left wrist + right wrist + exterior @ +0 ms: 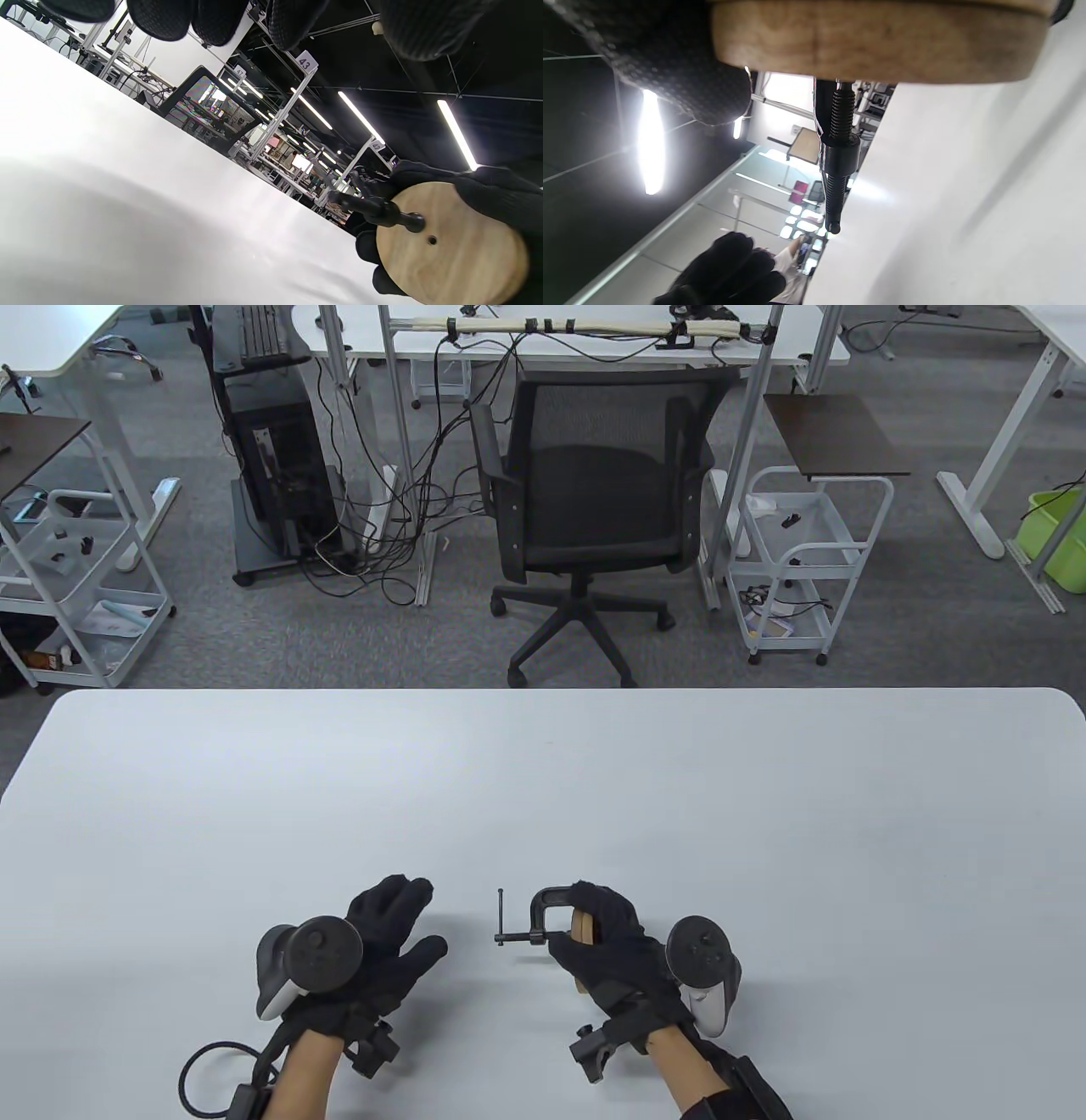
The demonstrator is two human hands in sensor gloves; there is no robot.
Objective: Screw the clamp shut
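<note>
Tags reading 43 (306, 62) and 47 hang on frame posts in the upper middle. Low right of centre, the right hand (615, 954) grips a wooden disc (584, 927) with the black clamp (533, 916) apparently screwed against it. The left hand (377, 946) lies open, well apart at lower left.

An office-style lab or workspace is showing here: beyond the right hand (624, 950) gripping at the white table (543, 780), a black mesh office chair (585, 509) is standing on grey carpet, tangled cables (399, 517) are trailing beside a computer tower (276, 466), white wheeled carts (802, 560) are flanking it, and numbered frame posts (306, 63) are rising under strip lights (456, 131).
</note>
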